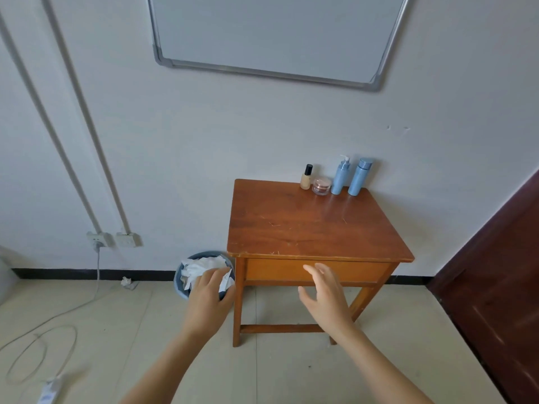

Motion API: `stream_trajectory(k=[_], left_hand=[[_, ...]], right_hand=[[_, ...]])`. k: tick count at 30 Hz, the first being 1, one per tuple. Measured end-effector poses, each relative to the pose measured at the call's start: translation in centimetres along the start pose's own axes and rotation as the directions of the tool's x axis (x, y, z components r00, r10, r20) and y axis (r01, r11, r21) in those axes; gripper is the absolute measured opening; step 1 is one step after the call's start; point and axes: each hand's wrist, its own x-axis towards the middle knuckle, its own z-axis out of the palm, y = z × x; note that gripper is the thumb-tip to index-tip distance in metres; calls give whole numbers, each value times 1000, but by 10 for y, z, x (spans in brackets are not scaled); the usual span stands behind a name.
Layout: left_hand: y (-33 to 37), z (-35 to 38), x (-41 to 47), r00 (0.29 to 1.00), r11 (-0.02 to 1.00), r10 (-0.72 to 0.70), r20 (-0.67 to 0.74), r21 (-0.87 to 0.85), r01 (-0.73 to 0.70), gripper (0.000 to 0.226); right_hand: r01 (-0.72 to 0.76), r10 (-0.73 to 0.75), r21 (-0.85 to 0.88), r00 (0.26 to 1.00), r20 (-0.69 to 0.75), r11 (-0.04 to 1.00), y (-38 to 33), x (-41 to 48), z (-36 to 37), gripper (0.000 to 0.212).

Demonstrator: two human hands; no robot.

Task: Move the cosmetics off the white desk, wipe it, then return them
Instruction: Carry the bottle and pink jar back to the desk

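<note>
This is a plain lived-in room, part study, part bedroom. A whiteboard [277, 33] hangs on the bare white wall [204, 141] above a small wooden desk [306, 228], and cosmetics [340, 177] line the desk's back edge. Conduits [122, 220] run down to two sockets [128, 239]. A power strip [48, 390] lies on the tiled floor [277, 374]. A bin [180, 284] of crumpled paper stands by the desk's left front leg, and a dark wooden door [495, 287] is off its right edge.

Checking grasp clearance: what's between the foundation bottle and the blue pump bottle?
Head view: a small pink jar stands between the foundation bottle and the blue pump bottle, close to both.
</note>
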Motion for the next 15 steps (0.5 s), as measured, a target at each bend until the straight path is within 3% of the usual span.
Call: stream_trajectory(k=[4, 15], left_hand=[[-10, 19, 45, 999, 999, -39, 24, 8, 39, 37], [-7, 75, 220, 995, 997, 27, 94, -76, -20, 39]], right_hand=[[-34, 34, 3, 999, 8, 999, 19, 36, 8, 45], [-146, 144, -111, 989, -30, 983, 56, 182, 4, 46]])
